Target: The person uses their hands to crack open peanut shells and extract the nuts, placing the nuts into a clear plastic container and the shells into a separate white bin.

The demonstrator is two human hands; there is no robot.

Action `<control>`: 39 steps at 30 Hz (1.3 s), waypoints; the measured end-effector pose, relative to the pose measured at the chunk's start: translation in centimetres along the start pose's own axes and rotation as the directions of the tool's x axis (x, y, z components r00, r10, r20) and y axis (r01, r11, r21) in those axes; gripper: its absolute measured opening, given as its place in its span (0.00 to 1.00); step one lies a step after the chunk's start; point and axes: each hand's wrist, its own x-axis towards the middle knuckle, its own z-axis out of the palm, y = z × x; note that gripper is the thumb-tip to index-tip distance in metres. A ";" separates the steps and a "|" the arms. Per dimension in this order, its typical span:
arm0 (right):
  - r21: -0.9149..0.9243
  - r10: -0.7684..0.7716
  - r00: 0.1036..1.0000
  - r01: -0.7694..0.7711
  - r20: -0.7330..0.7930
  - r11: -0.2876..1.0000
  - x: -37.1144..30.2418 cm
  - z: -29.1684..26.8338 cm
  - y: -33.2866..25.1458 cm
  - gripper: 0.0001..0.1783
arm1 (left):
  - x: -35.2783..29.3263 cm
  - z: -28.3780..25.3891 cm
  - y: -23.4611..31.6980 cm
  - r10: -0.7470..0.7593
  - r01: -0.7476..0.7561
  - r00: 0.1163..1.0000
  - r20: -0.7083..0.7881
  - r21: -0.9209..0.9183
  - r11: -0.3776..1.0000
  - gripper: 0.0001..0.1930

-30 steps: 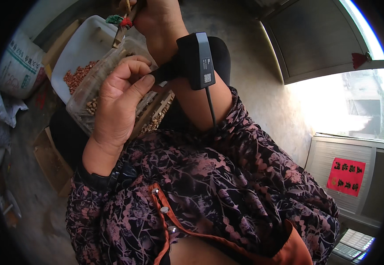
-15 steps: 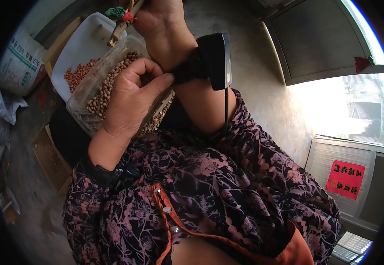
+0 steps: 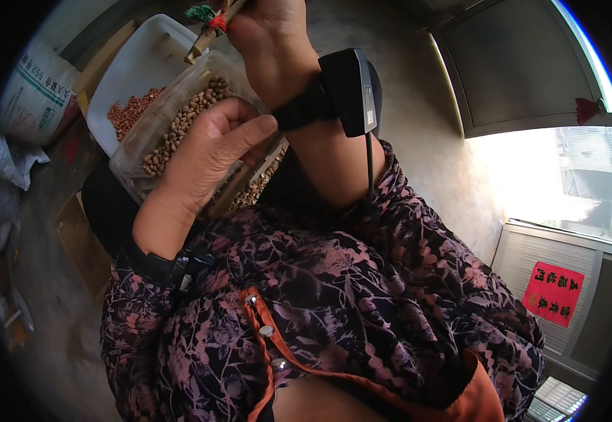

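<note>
Your left hand (image 3: 211, 144) pinches the strap (image 3: 302, 109) at twelve o'clock; I can't tell whether your right hand (image 3: 271, 28) grips the stick (image 3: 202, 46) at eleven; hard tugging could jolt it into the tub (image 3: 127, 167).

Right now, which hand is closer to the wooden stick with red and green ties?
The right. The right hand has the wooden stick against its palm; the left hand is apart from it, lower in the picture, thumb by the black strap.

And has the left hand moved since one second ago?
Yes, the left hand has shifted rightward, away from the white tub.
</note>
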 end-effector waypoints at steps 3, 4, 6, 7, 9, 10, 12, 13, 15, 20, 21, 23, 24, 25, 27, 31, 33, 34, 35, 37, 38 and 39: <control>0.088 -0.126 0.972 0.111 0.197 0.990 3.9 -0.8 4.2 0.11 | -0.4 -2.1 -0.6 -0.060 0.049 0.998 0.028 0.319 0.946 0.12; 0.096 -0.113 0.973 0.095 0.201 0.991 3.8 -0.2 5.1 0.11 | -0.7 -3.3 -1.3 -0.065 0.058 0.998 0.010 0.317 0.947 0.12; 0.023 -0.040 0.982 0.037 0.184 0.999 3.4 0.4 5.9 0.13 | -1.4 -5.6 -2.4 -0.215 0.205 0.977 -0.005 0.330 0.922 0.11; 0.029 -0.047 0.982 0.043 0.181 0.999 3.6 0.4 5.4 0.13 | -1.3 -6.5 -2.3 -0.220 0.208 0.976 -0.003 0.336 0.919 0.11; -0.134 -0.066 0.968 0.101 0.243 0.986 4.1 -0.1 4.3 0.13 | -1.4 -9.3 -2.1 -0.285 0.296 0.955 -0.084 0.357 0.886 0.09; -0.262 -0.051 0.950 0.136 0.307 0.956 4.7 -0.9 3.6 0.17 | -1.4 -11.1 -2.4 -0.277 0.313 0.949 -0.151 0.340 0.887 0.09; -0.392 0.045 0.945 0.091 0.324 0.915 4.8 -1.8 1.7 0.21 | -1.1 -14.7 -3.3 -0.272 0.331 0.938 -0.216 0.324 0.886 0.08; -0.518 0.148 0.932 0.048 0.330 0.854 4.7 -2.1 1.0 0.26 | -1.2 -15.8 -3.5 -0.260 0.361 0.904 -0.339 0.280 0.889 0.08; -0.532 0.190 0.936 -0.004 0.295 0.847 5.1 -3.1 0.5 0.30 | -0.5 -16.9 -4.4 -0.252 0.389 0.857 -0.450 0.241 0.889 0.08; -0.486 0.228 0.910 -0.035 0.345 0.873 6.5 -6.7 -0.5 0.36 | 2.7 -13.0 -3.7 -0.183 0.282 0.927 -0.328 0.285 0.916 0.04; -0.467 0.219 0.904 -0.024 0.368 0.884 6.9 -6.9 -0.7 0.35 | 3.2 -12.5 -3.7 -0.185 0.286 0.926 -0.328 0.292 0.913 0.04; -0.439 0.210 0.895 -0.018 0.393 0.898 6.9 -6.6 -1.1 0.35 | 4.5 -12.4 -4.3 -0.109 0.203 0.965 -0.239 0.417 0.886 0.04; -0.501 0.205 0.932 -0.030 0.298 0.865 6.6 -6.0 -1.4 0.34 | 5.0 -13.2 -4.9 -0.151 0.244 0.960 -0.236 0.436 0.866 0.05; -0.563 0.191 0.961 -0.046 0.200 0.825 6.3 -5.3 -2.0 0.33 | 5.5 -13.4 -5.5 -0.157 0.249 0.959 -0.234 0.441 0.862 0.05; -0.586 0.168 0.968 -0.028 0.186 0.810 5.6 -4.4 -2.5 0.33 | 6.5 -13.6 -6.4 0.130 0.069 0.974 -0.186 0.788 0.612 0.08; -0.506 0.237 0.951 -0.107 0.198 0.856 5.8 -4.2 -2.2 0.32 | 8.7 -12.6 -6.9 0.312 -0.035 0.949 -0.049 0.966 0.258 0.12; -0.540 0.295 0.926 -0.129 0.234 0.832 5.6 -4.2 -2.1 0.31 | 9.0 -12.3 -6.9 0.257 0.052 0.959 -0.119 0.966 0.255 0.11; -0.538 0.308 0.935 -0.170 0.177 0.825 5.1 -3.7 -2.2 0.30 | 9.1 -12.3 -7.0 0.266 0.069 0.956 -0.121 0.978 0.196 0.09; -0.534 0.305 0.936 -0.169 0.178 0.829 5.2 -3.8 -1.9 0.30 | 9.1 -12.4 -7.0 0.276 0.087 0.953 -0.122 0.987 0.137 0.08; -0.429 0.321 0.892 -0.166 0.318 0.888 5.6 -4.6 -1.2 0.30 | 9.3 -12.6 -6.5 0.191 0.120 0.966 -0.172 0.959 0.258 0.07; -0.425 0.324 0.882 -0.162 0.342 0.890 5.9 -4.9 -0.9 0.29 | 9.3 -12.8 -6.2 0.100 0.167 0.971 -0.219 0.911 0.377 0.07; -0.417 0.323 0.879 -0.163 0.350 0.894 5.2 -4.1 -1.2 0.29 | 8.7 -13.7 -5.8 0.099 0.176 0.969 -0.227 0.912 0.369 0.07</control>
